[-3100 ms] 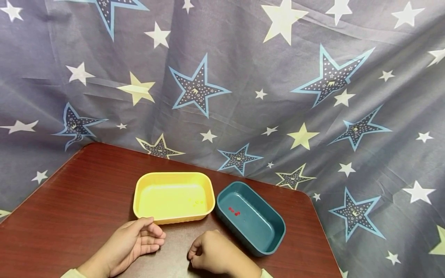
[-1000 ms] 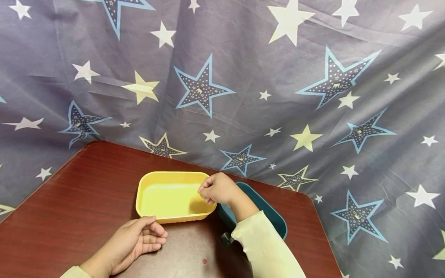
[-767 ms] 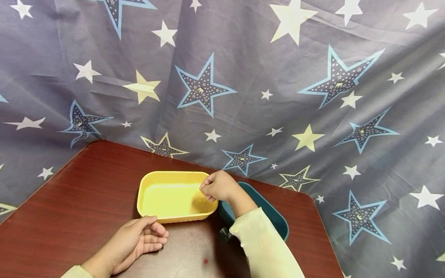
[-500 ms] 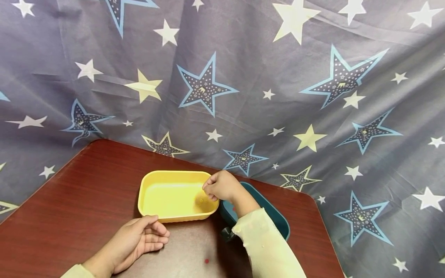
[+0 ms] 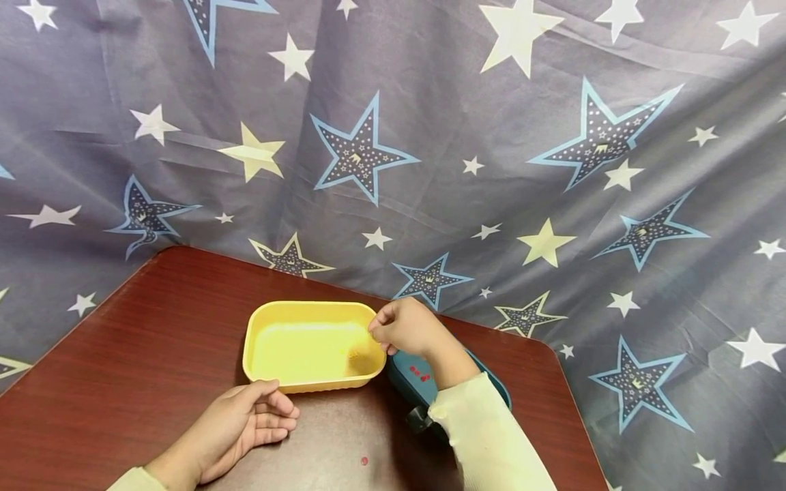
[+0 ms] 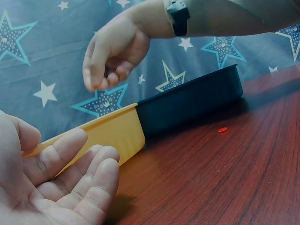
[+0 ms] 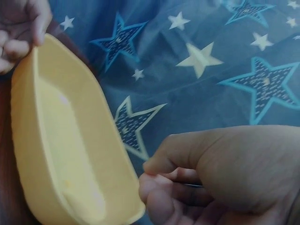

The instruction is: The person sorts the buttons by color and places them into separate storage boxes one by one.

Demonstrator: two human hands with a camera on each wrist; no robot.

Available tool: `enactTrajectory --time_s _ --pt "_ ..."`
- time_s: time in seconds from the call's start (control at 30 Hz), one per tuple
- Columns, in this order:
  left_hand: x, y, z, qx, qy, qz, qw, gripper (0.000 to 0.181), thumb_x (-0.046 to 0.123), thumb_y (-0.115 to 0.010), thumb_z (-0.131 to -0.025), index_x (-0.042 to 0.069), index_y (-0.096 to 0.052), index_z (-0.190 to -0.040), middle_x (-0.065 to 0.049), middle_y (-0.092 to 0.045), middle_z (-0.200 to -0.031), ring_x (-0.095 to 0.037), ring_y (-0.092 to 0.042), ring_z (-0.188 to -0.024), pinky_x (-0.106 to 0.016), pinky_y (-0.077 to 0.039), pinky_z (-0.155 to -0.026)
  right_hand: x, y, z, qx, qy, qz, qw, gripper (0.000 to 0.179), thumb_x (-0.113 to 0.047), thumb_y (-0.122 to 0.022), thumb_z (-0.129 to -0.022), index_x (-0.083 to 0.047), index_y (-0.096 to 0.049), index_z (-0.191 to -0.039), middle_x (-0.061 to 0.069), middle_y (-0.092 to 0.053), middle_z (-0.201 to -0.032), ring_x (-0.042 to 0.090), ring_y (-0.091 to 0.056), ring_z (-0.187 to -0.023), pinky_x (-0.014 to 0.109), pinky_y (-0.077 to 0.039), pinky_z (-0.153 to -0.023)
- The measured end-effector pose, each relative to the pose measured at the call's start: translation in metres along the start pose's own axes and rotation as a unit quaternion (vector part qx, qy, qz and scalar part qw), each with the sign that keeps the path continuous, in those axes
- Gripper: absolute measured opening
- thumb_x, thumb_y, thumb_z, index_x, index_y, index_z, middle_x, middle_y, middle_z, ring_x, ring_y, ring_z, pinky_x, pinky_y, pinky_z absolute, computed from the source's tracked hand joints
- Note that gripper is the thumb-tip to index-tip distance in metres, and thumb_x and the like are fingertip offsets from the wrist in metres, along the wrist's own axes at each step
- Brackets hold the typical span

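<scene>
In the head view, a yellow tray [image 5: 314, 348] stands on the table with small yellow pieces [image 5: 353, 354] in its right end. My left hand [image 5: 239, 429] rests by its near side, thumb on the rim and the other fingers loosely bent outside. Over the tray's right edge hovers my right hand [image 5: 408, 327], fingers curled and thumb tip against the index finger. Nothing shows between those tips in the right wrist view. Beside it, partly hidden by my right arm, is a dark teal tray [image 5: 405, 382] with several red pieces [image 5: 420, 374]. One red disc [image 5: 364, 461] lies on the table.
The brown wooden table [image 5: 178, 341] has its back edge against a star-patterned curtain [image 5: 430, 170]. A dark strap device [image 6: 179, 18] sits on my right wrist. The two trays stand close together, end by end.
My right hand went from the table up over the yellow tray's right end, then drifted slightly right. The red disc on the table came into view. The left hand barely moved.
</scene>
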State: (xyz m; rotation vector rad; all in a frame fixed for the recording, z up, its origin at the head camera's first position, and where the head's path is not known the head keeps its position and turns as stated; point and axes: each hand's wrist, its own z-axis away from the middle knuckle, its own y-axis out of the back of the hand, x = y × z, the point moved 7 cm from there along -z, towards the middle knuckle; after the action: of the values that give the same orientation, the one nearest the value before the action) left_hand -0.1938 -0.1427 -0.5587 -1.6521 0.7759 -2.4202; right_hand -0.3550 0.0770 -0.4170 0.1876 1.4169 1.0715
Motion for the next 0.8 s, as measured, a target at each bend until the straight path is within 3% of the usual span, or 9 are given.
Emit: enactTrajectory --time_s 0.13,0.23,0.47,0.53,0.8 --pt "0.000 0.000 0.000 0.000 0.001 0.001 1.0000 0.046 0.044 -0.050 -0.110 0.003 -0.069 -0.109 -0.013 -0.073 -0.113 -0.029 -0.073 -0.110 -0.041 -0.062 -0.096 -0.006 0.005 0.020 -0.014 0.023 0.054 0.9982 0.011 -0.022 -0.075 -0.094 -0.018 -0.077 -0.084 0.004 -0.072 -0.066 0.026 -0.073 -0.063 0.034 -0.060 -0.057" --pt "-0.001 -0.001 0.000 0.001 0.003 0.001 1.0000 0.046 0.045 -0.050 -0.110 0.003 -0.069 -0.109 -0.013 -0.073 -0.113 -0.030 -0.072 -0.111 -0.041 -0.062 -0.096 -0.006 0.000 0.038 -0.035 0.043 0.068 0.9962 0.012 -0.017 -0.075 -0.092 -0.018 -0.076 -0.080 0.000 -0.070 -0.065 0.025 -0.072 -0.060 0.032 -0.057 -0.053" --pt "-0.001 0.001 0.000 0.004 0.003 -0.002 1.0000 0.047 0.046 -0.050 -0.109 0.003 -0.068 -0.109 -0.013 -0.073 -0.113 -0.029 -0.073 -0.110 -0.041 -0.062 -0.096 0.006 -0.032 0.077 -0.061 0.070 0.095 0.9912 0.015 -0.012 -0.081 -0.084 -0.023 -0.074 -0.077 -0.009 -0.068 -0.060 0.009 -0.065 -0.048 0.028 -0.058 -0.054" --pt "0.000 0.001 0.000 0.004 0.003 -0.002 1.0000 0.047 0.046 -0.050 -0.109 0.003 -0.068 -0.110 -0.013 -0.073 -0.113 -0.029 -0.073 -0.109 -0.041 -0.062 -0.096 0.011 -0.041 0.087 -0.059 0.076 0.111 0.9891 0.017 -0.015 -0.083 -0.083 -0.027 -0.072 -0.077 -0.013 -0.067 -0.060 0.004 -0.064 -0.048 0.024 -0.058 -0.061" --pt "0.001 -0.001 0.001 0.002 -0.001 -0.003 1.0000 0.047 0.045 -0.049 -0.110 0.002 -0.069 -0.110 -0.014 -0.073 -0.113 -0.027 -0.073 -0.108 -0.041 -0.062 -0.096 0.030 -0.074 0.111 -0.052 0.096 0.133 0.9851 0.016 -0.014 -0.086 -0.078 -0.025 -0.073 -0.081 -0.023 -0.063 -0.065 -0.010 -0.058 -0.061 0.013 -0.050 -0.059"
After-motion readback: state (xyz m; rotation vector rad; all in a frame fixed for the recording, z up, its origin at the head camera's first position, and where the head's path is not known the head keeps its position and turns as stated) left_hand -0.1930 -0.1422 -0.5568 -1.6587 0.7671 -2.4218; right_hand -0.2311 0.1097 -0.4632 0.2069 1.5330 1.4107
